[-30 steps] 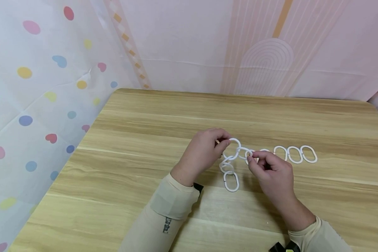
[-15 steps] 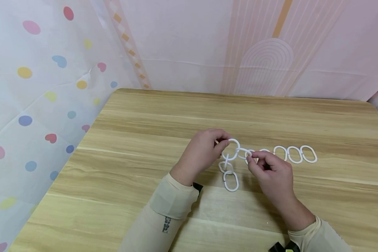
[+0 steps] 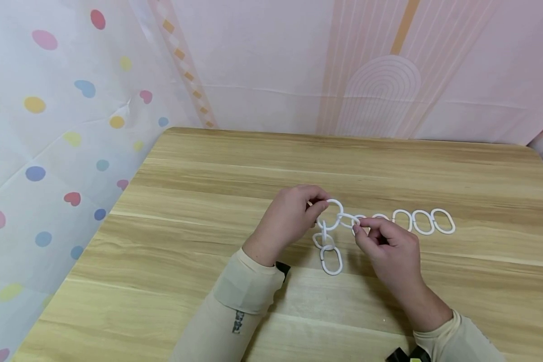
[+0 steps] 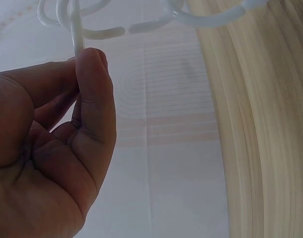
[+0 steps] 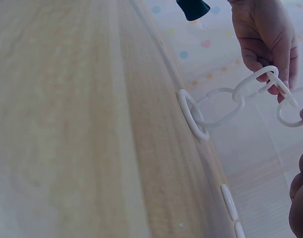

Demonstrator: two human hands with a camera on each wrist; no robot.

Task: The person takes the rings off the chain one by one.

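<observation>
My left hand pinches a white plastic chain link between thumb and fingertips, raised over the wooden table. From this link, other joined links hang toward me, and the lowest link rests on the table. My right hand, to the right, pinches another white link that crosses the right side of the left-held one. In the left wrist view, thumb and fingertip grip the link from below. The right wrist view shows the hanging links between the hands; most of my right hand is cut off.
Several loose white links lie in a row on the wooden table beyond and right of my right hand, which partly covers some. Behind the table hangs a pink patterned cloth; a dotted cloth covers the left side.
Both hands have shifted very slightly left, still pinching their links. The hanging links have swung a little left and straightened below the left hand. The row of loose links stays put.
</observation>
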